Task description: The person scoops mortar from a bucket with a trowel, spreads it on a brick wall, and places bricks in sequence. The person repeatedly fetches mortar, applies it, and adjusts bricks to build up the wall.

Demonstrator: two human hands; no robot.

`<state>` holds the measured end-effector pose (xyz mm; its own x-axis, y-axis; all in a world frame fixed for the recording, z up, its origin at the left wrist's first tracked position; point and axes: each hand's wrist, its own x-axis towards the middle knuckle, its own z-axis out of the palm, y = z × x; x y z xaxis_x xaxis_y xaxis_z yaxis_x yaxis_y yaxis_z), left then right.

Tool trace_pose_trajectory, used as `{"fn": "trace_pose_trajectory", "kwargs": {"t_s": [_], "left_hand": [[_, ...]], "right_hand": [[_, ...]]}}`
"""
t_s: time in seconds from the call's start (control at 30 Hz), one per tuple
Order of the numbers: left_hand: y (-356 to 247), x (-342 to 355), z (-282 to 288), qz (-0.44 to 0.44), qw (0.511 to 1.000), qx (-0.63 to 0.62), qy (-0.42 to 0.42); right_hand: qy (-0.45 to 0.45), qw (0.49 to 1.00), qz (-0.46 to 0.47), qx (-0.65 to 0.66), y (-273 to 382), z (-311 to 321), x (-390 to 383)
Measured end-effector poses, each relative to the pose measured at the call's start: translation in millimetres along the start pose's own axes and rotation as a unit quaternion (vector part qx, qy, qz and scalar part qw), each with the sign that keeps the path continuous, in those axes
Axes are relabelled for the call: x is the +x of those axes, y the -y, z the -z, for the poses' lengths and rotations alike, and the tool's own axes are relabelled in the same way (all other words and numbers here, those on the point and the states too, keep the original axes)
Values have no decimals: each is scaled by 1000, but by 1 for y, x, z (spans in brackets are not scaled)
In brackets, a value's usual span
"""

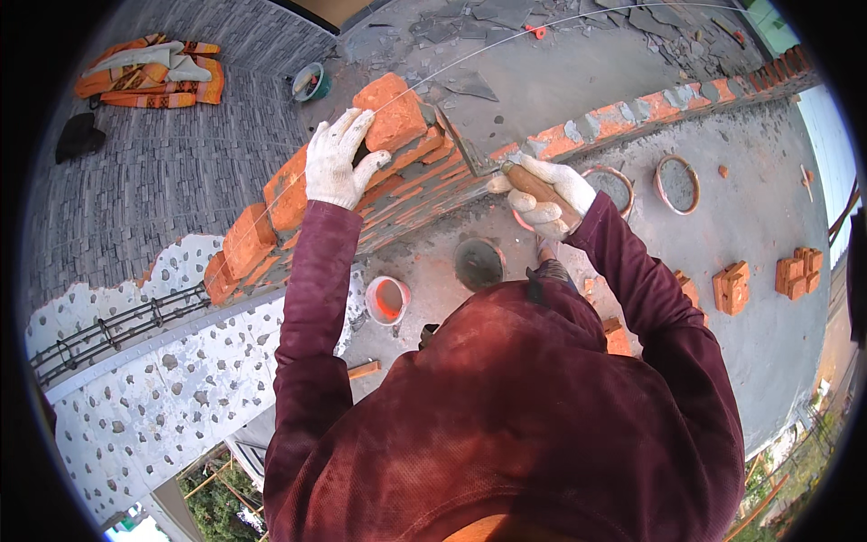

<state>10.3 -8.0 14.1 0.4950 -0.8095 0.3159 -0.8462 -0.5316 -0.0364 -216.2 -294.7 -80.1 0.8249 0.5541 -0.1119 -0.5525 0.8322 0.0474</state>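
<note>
1. Left hand: white-gloved, fingers spread and thumb held apart; laid over the upper courses of the brick wall. Fingertips lie at the near edge of the end brick; no grip on it is evident.
2. Right hand: gloved, fingers closed around the handle of a wooden-handled trowel. The blade stands on edge beside the stepped end of the raised brickwork; whether it touches the brick cannot be determined.
3. End brick: seated at the top of the raised section, with grey mortar visible below it. A taut string line passes along the brickwork.
4. Beyond the trowel, the wall continues as a lower run, its top patched with mortar.
5. Floor on the person's side: a white bucket with a reddish interior, a dark mortar bucket, a round pan and brick stacks.
6. Far side of the wall: a green bucket and orange patterned clothing on grey stone-patterned cladding.
</note>
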Motion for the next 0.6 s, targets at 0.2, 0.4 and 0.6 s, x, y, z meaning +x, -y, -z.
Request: {"fn": "trace_pose_trajectory", "kwargs": {"t_s": [0.2, 0.4, 0.6], "left_hand": [[-9, 3, 3, 16, 1000, 9, 8], [-5, -5, -3, 1, 999, 37, -11], [-16, -16, 16, 14, 998, 5, -53]], "right_hand": [[-15, 998, -8, -65, 11, -58, 19], [-23, 992, -33, -119, 3, -84, -15], [-266, 730, 99, -622, -26, -55, -107]]}}
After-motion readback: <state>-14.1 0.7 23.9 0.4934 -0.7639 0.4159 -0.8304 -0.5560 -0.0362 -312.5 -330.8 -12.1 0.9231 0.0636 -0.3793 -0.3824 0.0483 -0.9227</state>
